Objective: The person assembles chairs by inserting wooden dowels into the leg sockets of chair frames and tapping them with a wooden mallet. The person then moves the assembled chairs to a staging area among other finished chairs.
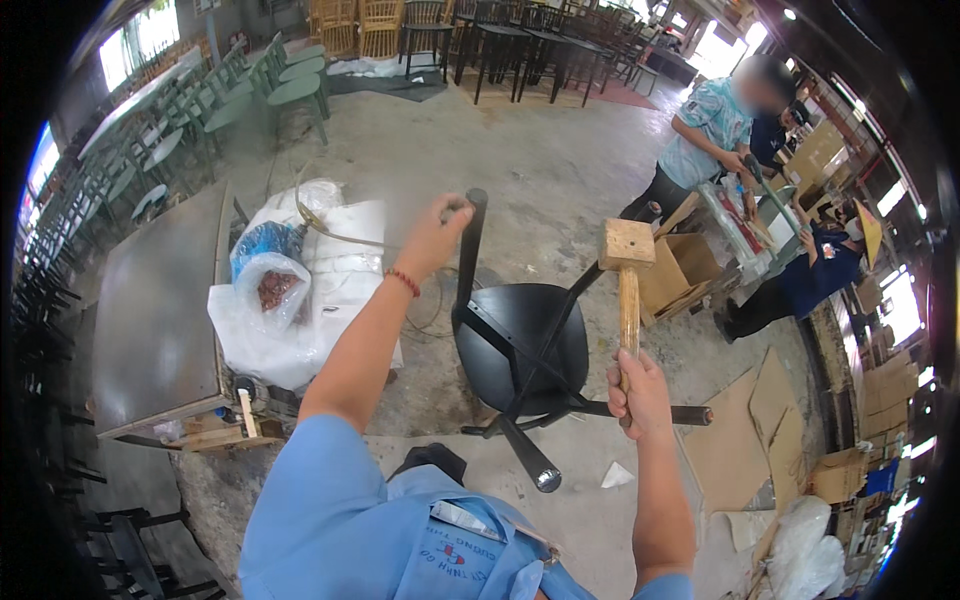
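Observation:
A black chair (530,325) stands upside down in front of me, its legs splayed upward and cross braces over the underside of the seat. My right hand (640,393) is closed round the handle of a wooden mallet (628,250), whose square head points up beside a chair leg. My left hand (436,238) is at the tip of the far left leg (470,240), fingers curled in a pinch. Whatever they hold is too small to make out. The near leg ends in a shiny round cap (547,480); the right leg's tip (708,415) looks brownish.
A metal-topped table (160,320) stands at left, beside white sacks (345,240) and an open plastic bag of small reddish-brown pieces (278,290). Cardboard sheets (735,440) lie at right. Co-workers (705,130) work at the far right. Green chairs (295,90) line the far left.

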A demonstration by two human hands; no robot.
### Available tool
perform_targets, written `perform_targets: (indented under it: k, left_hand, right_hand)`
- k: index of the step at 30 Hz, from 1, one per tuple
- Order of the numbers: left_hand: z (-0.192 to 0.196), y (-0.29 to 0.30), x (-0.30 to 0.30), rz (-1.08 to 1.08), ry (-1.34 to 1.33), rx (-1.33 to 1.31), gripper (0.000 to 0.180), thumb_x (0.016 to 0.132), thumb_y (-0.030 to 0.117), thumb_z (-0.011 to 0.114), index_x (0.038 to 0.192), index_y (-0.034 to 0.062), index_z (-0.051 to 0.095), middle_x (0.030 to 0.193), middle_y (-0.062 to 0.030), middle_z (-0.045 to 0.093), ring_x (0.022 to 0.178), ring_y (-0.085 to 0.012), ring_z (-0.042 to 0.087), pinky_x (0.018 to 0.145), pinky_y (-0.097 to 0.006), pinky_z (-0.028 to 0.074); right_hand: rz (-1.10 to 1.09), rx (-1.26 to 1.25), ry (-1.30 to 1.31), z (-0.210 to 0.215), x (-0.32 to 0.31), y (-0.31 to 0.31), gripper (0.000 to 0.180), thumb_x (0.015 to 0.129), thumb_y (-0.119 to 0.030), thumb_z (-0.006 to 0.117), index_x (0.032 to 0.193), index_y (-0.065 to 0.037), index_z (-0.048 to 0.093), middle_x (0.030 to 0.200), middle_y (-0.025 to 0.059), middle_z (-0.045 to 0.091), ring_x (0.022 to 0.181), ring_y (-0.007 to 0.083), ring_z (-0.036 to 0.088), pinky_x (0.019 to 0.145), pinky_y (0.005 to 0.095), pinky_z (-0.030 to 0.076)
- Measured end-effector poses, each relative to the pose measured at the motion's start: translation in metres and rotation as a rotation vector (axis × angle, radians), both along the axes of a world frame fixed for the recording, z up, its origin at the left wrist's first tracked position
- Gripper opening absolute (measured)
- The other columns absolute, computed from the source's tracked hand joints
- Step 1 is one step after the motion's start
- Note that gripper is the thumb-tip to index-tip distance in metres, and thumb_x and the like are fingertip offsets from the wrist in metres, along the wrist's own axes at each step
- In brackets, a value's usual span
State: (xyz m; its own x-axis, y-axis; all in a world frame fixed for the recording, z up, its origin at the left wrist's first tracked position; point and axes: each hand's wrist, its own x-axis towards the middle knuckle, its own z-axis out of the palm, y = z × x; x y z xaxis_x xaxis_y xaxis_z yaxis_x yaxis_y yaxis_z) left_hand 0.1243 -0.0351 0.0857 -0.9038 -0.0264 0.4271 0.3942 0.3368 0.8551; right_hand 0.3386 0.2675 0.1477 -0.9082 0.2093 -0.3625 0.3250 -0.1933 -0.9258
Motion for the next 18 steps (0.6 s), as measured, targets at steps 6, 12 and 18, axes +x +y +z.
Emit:
perform_targets:
  k: [6,12,18]
  left_hand:
    - [-0.02,-0.025,-0.091,-0.156,-0.264,0.117,0.032,0.097,0.024,0.052,0.117,0.0025,0.064,0.085,-0.0088,0.066,0.067,-0.0192,0.056,0.06,-0.033,0.044]
    - [-0.02,-0.016,-0.11,-0.525,-0.469,0.594,0.029,0.096,0.019,0.055,0.118,0.0011,0.062,0.074,-0.001,0.064,0.048,-0.0047,0.041,0.042,-0.022,0.03]
    - [-0.029,-0.034,-0.138,-0.804,-0.588,0.675,0.023,0.096,0.017,0.056,0.113,0.0022,0.063,0.086,-0.0006,0.065,0.049,-0.0037,0.044,0.043,-0.021,0.033]
  right_hand:
    - [0.034,0.105,-0.063,0.002,-0.013,-0.024,0.022,0.096,-0.024,0.062,0.097,-0.005,0.05,0.068,0.0024,0.052,0.045,0.008,0.045,0.037,0.0241,0.031]
    - [-0.026,0.17,-0.123,-0.001,-0.025,-0.038,0.022,0.097,-0.025,0.057,0.101,-0.004,0.056,0.066,0.0012,0.05,0.043,0.008,0.043,0.036,0.0251,0.031]
    - [-0.095,0.28,-0.256,0.009,-0.04,-0.075,0.022,0.099,-0.024,0.052,0.105,-0.003,0.056,0.064,0.0008,0.048,0.043,0.0085,0.042,0.036,0.0255,0.031]
